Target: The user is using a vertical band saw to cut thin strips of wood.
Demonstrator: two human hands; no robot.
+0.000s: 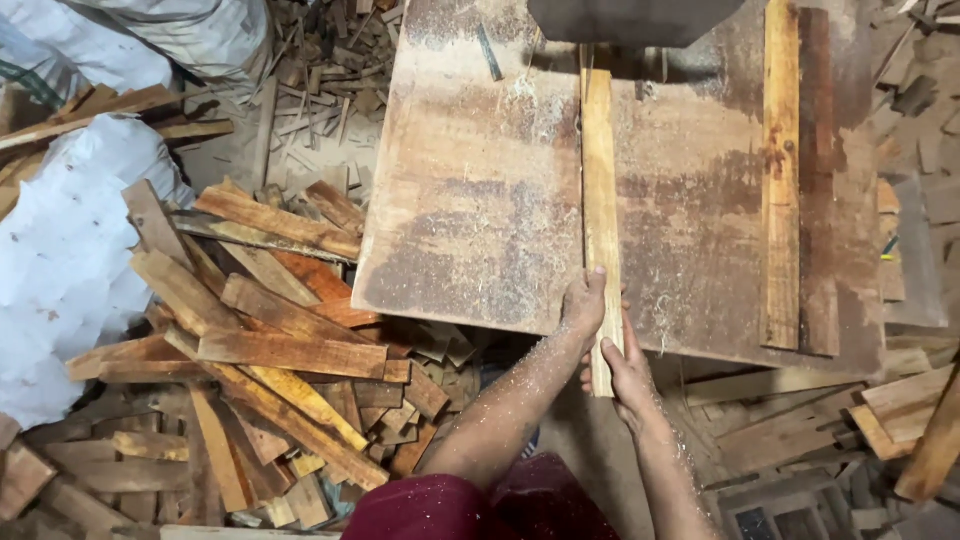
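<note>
Head view: my left hand (583,305) presses on the wood strip (600,200), fingers wrapped over its near left edge; my right hand (628,378) grips the strip's near end, fingers closed round it. That strip lies lengthwise on the rusty counter (470,200), its far end under the dark saw housing (630,20). Left of the strip, offcuts (260,340) are heaped on the floor.
</note>
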